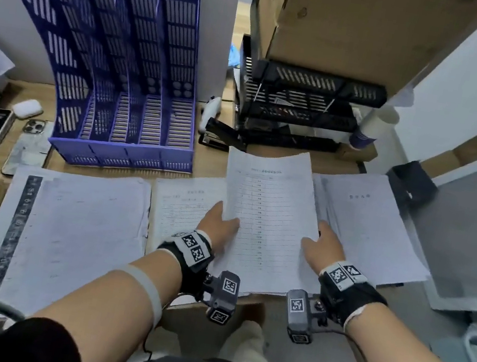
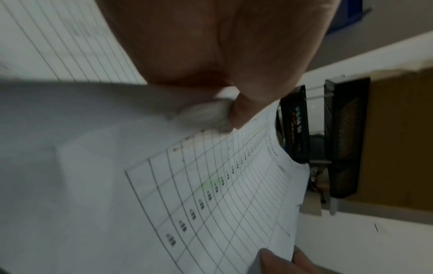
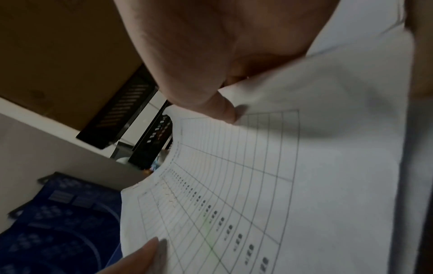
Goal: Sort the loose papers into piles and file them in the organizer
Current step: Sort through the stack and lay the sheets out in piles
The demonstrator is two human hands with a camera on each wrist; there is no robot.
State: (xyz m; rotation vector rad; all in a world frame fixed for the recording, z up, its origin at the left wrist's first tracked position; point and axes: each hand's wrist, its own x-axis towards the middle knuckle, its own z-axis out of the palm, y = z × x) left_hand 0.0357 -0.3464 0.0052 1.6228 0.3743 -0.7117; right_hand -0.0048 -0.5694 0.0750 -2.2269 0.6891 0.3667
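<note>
Papers [image 1: 269, 217]: our left hand [image 1: 217, 224] and right hand [image 1: 324, 245] each grip a side; next, the blue organizer [image 1: 116, 72].

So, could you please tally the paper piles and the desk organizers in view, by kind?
Paper piles lying on the desk: 3 (left pile, middle pile, right pile)
Paper sheaf held in both hands: 1 (held sheaf)
Blue organizer: 1 (blue organizer)
Black tray rack: 1 (black tray rack)
Total: 6
</note>
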